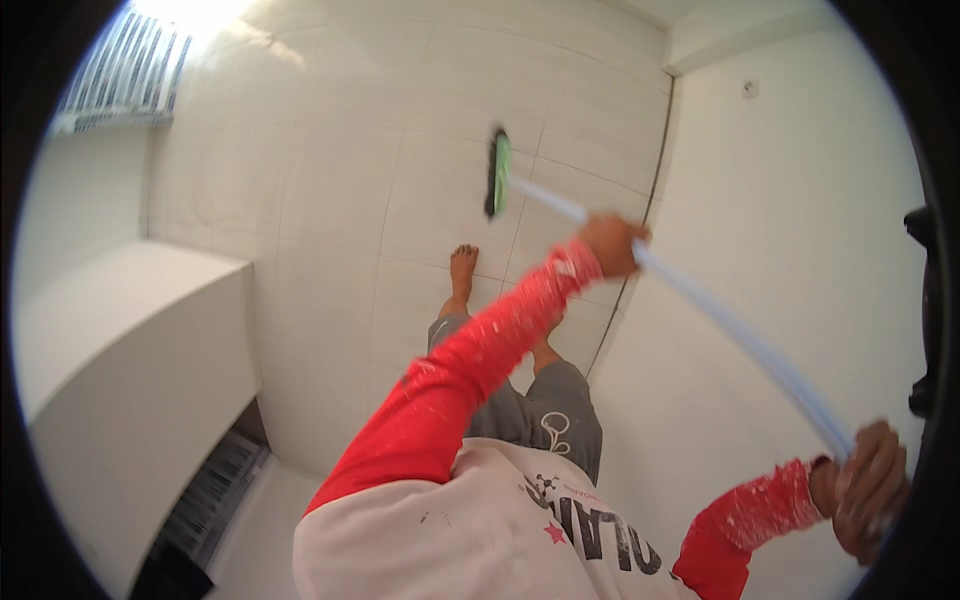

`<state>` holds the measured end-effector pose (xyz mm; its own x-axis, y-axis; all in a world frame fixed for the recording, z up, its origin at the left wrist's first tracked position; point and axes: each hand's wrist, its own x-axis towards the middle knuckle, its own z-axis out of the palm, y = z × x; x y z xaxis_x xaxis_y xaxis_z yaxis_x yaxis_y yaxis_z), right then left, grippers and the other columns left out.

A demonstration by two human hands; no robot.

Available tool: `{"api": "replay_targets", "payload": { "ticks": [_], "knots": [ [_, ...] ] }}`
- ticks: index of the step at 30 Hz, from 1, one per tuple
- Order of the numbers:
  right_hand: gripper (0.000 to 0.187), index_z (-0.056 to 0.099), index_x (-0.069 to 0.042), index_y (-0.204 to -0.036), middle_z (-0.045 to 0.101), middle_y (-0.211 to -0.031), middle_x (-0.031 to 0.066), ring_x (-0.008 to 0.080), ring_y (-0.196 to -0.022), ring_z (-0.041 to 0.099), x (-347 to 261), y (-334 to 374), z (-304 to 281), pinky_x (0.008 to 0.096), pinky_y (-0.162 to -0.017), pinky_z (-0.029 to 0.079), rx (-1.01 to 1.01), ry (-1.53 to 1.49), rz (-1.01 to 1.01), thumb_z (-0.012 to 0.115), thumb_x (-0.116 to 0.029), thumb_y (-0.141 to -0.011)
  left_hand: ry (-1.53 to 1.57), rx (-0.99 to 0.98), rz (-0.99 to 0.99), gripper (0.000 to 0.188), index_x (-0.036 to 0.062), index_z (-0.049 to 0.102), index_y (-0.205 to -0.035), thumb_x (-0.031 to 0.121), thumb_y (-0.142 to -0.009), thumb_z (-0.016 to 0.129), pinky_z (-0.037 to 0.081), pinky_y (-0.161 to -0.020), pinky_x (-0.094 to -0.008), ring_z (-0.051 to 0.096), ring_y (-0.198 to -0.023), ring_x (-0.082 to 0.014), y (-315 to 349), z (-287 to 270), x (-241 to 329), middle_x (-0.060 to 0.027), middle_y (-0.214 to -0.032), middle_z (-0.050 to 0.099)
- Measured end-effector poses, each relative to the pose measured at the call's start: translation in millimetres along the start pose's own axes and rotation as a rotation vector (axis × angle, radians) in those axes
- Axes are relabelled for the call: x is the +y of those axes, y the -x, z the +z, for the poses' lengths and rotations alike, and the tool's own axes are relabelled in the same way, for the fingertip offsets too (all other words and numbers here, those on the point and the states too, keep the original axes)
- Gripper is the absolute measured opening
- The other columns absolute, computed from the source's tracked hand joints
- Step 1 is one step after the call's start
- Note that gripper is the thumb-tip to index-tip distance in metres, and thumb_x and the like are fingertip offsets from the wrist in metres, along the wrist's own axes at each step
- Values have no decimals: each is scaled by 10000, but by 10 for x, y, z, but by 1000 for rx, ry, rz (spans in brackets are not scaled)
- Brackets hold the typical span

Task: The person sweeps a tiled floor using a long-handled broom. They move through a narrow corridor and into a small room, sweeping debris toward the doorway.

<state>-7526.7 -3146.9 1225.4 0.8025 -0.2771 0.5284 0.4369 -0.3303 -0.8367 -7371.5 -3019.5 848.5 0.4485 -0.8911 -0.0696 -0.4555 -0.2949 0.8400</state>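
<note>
A broom with a pale blue handle (742, 330) slants across the view, from the lower right up to the floor in the middle. Its green head (503, 172), with dark bristles, is on the tiled floor beyond my bare foot and looks slightly blurred. My left hand (612, 244) is closed around the lower part of the handle. Farther up, near the right edge of the view, my right hand (872, 490) grips the handle's upper end. Both my red sleeves carry whitish specks.
Large pale tiles (330, 190) cover the floor. A white wall (780, 200) with a small socket (750, 89) rises on the right. A white ledge (140, 310) stands on the left, with a dark slatted opening (215, 490) below it. My bare foot (463, 268) is near the broom head.
</note>
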Motion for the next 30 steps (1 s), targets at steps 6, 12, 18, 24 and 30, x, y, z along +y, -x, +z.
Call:
{"api": "replay_targets", "payload": {
  "ticks": [6,12,18,24,30],
  "knots": [
    [246,476,-104,-726,466,-584,36,155,-504,474,260,148,884,328,-421,383,362,346,397,605,-258,-868,417,-599,162,235,114,620,-820,317,-742,709,511,-689,-471,646,-793,-363,562,1056,255,-130,-756,655],
    [254,398,-133,-728,392,-509,-11,89,-418,364,388,767,1322,271,-425,321,524,284,281,496,-273,-917,201,-780,308,230,87,622,-872,293,-790,683,512,-766,-470,640,-890,-370,580,1190,-581,-148,-880,662],
    [206,499,-117,-861,521,-668,62,231,-657,502,1269,1158,1404,461,-756,434,834,290,533,454,-309,-923,-377,-363,117,113,94,565,-806,120,-767,668,488,-684,-443,609,-793,-349,-545,-800,-1871,-103,-827,617],
    [264,458,-134,-843,438,-639,56,234,-635,457,608,1767,708,488,-768,424,1227,-151,385,328,-333,-959,-359,-454,241,77,107,605,-767,86,-738,673,493,-688,-442,629,-785,-338,-696,-617,-1073,-91,-772,650],
    [252,411,-163,-657,479,-535,-53,113,-459,427,-854,1441,-155,300,-544,353,819,408,472,445,-299,-866,210,-867,409,347,78,522,-710,351,-852,682,454,-665,-469,585,-745,-359,-60,1338,684,-119,-717,588]
  ]
}}
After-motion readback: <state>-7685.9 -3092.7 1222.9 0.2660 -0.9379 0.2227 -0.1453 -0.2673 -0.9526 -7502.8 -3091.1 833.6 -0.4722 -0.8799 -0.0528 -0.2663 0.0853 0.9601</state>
